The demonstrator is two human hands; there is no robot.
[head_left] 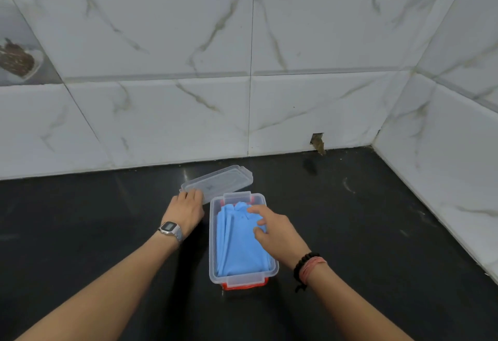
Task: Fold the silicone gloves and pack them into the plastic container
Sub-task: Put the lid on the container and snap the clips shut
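Desk was dark and glossy, butting against marble-look wall tiles at the back and on the right, forming a corner far right. Wide bare stretch of desk lay left of the arms, and another to the right of the container out to the side wall.

Left hand, wearing a metal digital watch, rested on the near-left corner of the clear lid; fingers lay mostly straight over its edge, curl around it couldn't be confirmed. Lid lay flat on the desk just behind and left of the container, its near edge close to the container's back rim.

Plastic container sat mid-desk, open, long axis running away from the person, well clear of both walls. Blue silicone gloves lay folded inside, filling most of it; something red showed under them at the front and back ends.

Right hand, with beaded bracelet and red thread at the wrist, was over the container's right rim, fingers loosely bent, tips touching the top of the gloves, not clearly pinching.

Chipped hole in the tile base sat right of centre at the desk line.

No readable writing or brand; watch face too small to read.
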